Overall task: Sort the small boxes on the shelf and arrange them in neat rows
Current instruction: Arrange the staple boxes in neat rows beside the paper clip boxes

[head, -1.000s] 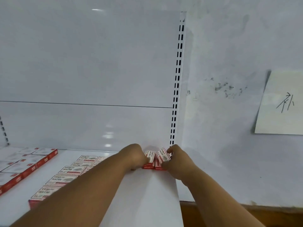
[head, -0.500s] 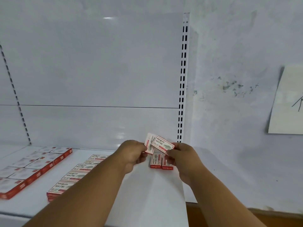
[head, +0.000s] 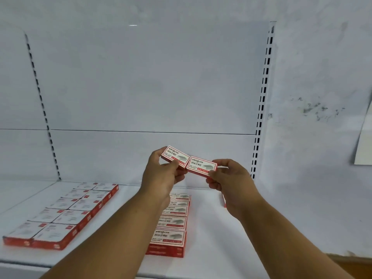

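Overhead, in the head view, both forearms reach forward above a white shelf (head: 205, 228). The left hand (head: 161, 174) grips one small red-and-white box (head: 174, 156), thumb across its printed face and fingers curled under it. The right hand (head: 231, 178) pinches a second box (head: 201, 165) by its right end, thumb on top. These two boxes are held in the air in front of the back panel, tilted, with their near corners touching or very nearly so; which cannot be told.

On the shelf, a middle row of boxes (head: 171, 222) runs from near to far. Five tops can be counted; the far ones are partly hidden behind the left wrist, and the nearest appears to sit on a second layer. On the left, a block of boxes (head: 66, 212) lies two across, about five deep, ten in all; the far ones are washed out and their print is unreadable. A sliver of red (head: 224, 200) shows just behind the right wrist; what it is cannot be made out.

A slotted upright (head: 261, 109) stands at the right of the panel. A sheet of paper (head: 364, 141) on the wall is cut off by the right edge.
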`<state>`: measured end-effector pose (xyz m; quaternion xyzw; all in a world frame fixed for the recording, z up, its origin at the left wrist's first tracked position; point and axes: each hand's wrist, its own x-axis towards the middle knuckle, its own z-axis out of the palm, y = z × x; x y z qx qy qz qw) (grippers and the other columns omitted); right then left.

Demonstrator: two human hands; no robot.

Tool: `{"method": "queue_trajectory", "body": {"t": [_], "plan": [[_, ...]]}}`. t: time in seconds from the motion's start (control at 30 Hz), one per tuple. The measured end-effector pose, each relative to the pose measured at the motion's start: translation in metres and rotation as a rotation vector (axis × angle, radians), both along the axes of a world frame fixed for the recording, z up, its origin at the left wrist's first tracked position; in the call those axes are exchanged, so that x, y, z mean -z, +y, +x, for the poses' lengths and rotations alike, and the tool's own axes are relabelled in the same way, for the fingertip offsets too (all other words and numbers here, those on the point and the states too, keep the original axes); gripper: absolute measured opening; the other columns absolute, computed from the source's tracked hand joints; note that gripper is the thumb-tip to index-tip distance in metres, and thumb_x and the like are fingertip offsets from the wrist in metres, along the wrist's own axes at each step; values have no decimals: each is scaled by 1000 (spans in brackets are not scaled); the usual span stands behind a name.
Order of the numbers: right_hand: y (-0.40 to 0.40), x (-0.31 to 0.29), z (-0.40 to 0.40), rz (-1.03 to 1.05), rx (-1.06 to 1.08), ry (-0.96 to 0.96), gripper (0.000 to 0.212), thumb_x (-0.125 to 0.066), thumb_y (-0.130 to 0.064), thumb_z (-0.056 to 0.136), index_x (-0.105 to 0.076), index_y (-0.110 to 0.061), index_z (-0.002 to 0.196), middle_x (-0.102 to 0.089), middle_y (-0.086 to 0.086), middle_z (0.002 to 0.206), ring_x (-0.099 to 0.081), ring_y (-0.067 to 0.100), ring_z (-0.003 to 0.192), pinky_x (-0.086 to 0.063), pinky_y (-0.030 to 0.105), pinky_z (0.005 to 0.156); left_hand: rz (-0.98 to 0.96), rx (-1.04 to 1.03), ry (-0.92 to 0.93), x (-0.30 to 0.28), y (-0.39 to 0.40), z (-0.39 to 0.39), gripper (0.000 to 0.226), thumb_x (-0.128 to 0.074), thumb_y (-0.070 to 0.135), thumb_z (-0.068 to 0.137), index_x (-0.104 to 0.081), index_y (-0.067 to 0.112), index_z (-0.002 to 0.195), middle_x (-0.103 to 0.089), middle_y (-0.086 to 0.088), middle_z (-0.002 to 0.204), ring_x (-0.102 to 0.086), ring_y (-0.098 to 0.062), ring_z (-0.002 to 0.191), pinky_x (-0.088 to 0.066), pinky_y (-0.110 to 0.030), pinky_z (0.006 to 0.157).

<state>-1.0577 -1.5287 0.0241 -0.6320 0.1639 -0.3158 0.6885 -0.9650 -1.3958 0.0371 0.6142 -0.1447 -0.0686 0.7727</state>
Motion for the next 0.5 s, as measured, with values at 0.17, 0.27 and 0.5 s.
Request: {"method": "queue_trajectory", "body": {"t": [0.17,0.27,0.5], "plan": [[44,5,24,-41,43,77,27,-62,0,91,-66,-13,114,-75,4,90,-67,18,72,-59,28,71,72,-114,5,4,37,28,25,-58,11,97,-53,29,114,-74,-4,100,-74,-19,81,-61,-34,80],[65,7,35,-27,81,110,29,-62,-2,92,-63,-15,117,-73,4,92,-68,20,76,-59,27,69,120,-97,33,11,59,45,29,-63,8,94,-50,25,114,-73,-5,99,-74,-18,80,-61,-34,80],[80,13,45,-102,200,253,10,-67,-2,88,-62,-6,95,-72,12,83,-68,19,69,-59,28,64,361,128,28,22,80,65,36,-55,0,94,-53,21,122,-71,-10,97,-72,-19,77,-60,-30,69]]}}
